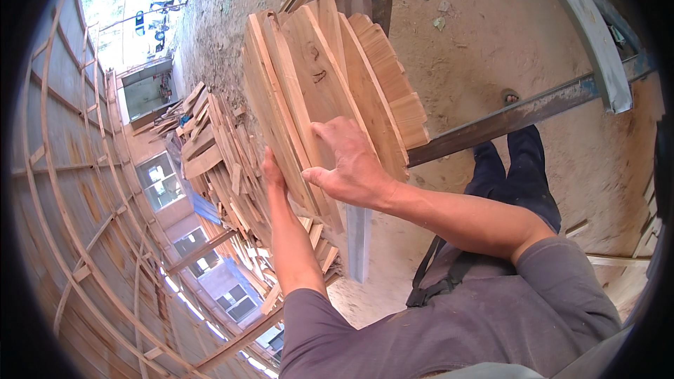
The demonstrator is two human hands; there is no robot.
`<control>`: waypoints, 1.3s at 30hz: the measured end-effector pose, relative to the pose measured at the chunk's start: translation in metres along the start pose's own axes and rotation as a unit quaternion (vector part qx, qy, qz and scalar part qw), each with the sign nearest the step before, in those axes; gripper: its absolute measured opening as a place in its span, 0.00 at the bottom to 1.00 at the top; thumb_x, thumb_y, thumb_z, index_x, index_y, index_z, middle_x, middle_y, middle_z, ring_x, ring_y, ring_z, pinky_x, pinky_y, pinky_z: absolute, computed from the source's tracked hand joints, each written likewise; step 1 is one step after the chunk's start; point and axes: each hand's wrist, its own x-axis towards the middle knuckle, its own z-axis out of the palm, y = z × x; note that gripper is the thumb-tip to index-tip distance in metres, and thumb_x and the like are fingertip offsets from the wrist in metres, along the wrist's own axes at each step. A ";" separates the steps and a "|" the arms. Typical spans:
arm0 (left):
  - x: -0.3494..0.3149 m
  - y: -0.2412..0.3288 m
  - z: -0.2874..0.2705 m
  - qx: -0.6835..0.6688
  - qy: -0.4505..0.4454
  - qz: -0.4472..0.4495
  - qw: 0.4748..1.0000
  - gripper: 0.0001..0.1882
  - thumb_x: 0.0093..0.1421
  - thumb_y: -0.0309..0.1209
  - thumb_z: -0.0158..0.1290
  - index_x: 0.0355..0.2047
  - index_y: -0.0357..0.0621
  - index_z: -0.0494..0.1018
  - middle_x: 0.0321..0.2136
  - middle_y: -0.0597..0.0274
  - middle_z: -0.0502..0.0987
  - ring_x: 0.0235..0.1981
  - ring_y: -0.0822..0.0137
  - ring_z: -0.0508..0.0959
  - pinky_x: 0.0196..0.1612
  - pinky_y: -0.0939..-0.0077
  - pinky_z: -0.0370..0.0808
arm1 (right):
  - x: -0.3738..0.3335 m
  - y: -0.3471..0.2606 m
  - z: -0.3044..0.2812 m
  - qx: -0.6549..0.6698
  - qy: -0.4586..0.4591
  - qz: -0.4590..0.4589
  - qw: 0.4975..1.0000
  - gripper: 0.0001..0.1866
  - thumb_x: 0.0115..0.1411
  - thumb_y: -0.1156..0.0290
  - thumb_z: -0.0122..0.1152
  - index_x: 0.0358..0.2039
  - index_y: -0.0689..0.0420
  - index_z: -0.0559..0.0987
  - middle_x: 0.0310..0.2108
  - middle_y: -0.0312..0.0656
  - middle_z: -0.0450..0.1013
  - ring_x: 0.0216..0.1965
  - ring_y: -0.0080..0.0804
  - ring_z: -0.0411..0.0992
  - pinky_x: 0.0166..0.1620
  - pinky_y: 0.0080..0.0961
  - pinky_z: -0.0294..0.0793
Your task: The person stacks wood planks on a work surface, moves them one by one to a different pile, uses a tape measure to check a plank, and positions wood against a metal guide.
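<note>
A stack of pale wooden boards [340, 91] stands on edge in front of me, the boards leaning against one another like leaves. My left hand [272, 170] presses along the outer left side of the stack; its fingers are partly hidden behind a wooden board [270, 98], with the thumb side showing. My right hand [347, 161] lies over the upper edges further right, thumb and fingers curled around a broad wooden board [316, 63] that has a dark knot. Beyond it, shorter board ends [390, 77] fan out at the right of the stack.
Metal beams [505, 109] run beside the stack, and a grey metal bar [597, 49] curves at upper right. A heap of scrap wood [221, 147] lies to the left on the dirt ground [463, 35]. A grey metal leg [358, 245] stands below the boards.
</note>
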 end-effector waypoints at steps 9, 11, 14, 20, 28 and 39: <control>-0.005 0.006 0.007 0.005 -0.041 0.027 0.999 0.28 0.70 0.48 0.46 0.58 0.36 0.71 0.54 0.56 0.77 0.54 0.60 0.76 0.59 0.64 0.70 | -0.009 0.066 -0.004 0.100 0.028 0.121 0.987 0.52 0.48 0.57 0.74 0.66 0.71 0.60 0.67 0.64 0.56 0.69 0.55 0.56 0.70 0.39 0.55; 0.002 -0.006 -0.006 0.013 -0.044 0.044 0.998 0.28 0.69 0.48 0.47 0.58 0.37 0.71 0.55 0.56 0.76 0.55 0.61 0.76 0.60 0.65 0.70 | -0.006 0.070 -0.011 0.186 0.005 0.140 0.973 0.53 0.49 0.57 0.74 0.66 0.74 0.56 0.64 0.63 0.61 0.66 0.51 0.61 0.69 0.35 0.57; 0.006 0.012 0.010 -0.005 -0.086 0.009 0.996 0.30 0.69 0.49 0.48 0.60 0.38 0.70 0.56 0.55 0.75 0.56 0.59 0.75 0.61 0.64 0.69 | 0.005 0.086 -0.014 0.275 -0.012 0.158 0.948 0.49 0.49 0.58 0.75 0.63 0.72 0.59 0.60 0.59 0.64 0.63 0.46 0.65 0.66 0.34 0.63; 0.017 0.022 0.015 -0.050 -0.080 -0.006 0.995 0.32 0.69 0.51 0.46 0.63 0.37 0.68 0.58 0.53 0.74 0.58 0.56 0.73 0.62 0.61 0.68 | 0.008 0.082 -0.019 0.430 -0.024 0.181 0.884 0.43 0.52 0.60 0.75 0.59 0.68 0.61 0.51 0.51 0.68 0.54 0.34 0.70 0.54 0.28 0.75; -0.027 -0.010 0.024 -0.043 -0.024 0.035 0.998 0.31 0.70 0.47 0.45 0.61 0.32 0.68 0.56 0.50 0.75 0.56 0.55 0.75 0.61 0.63 0.70 | 0.018 0.074 -0.032 0.328 -0.027 0.155 0.931 0.46 0.48 0.57 0.76 0.61 0.69 0.63 0.55 0.52 0.68 0.57 0.37 0.69 0.60 0.30 0.68; -0.165 -0.062 0.060 -0.070 0.149 0.010 0.986 0.21 0.68 0.40 0.51 0.46 0.31 0.76 0.43 0.54 0.79 0.44 0.65 0.78 0.49 0.70 0.74 | -0.032 0.057 -0.057 0.129 -0.078 0.160 0.975 0.53 0.44 0.54 0.75 0.65 0.67 0.60 0.59 0.59 0.67 0.61 0.46 0.67 0.64 0.36 0.64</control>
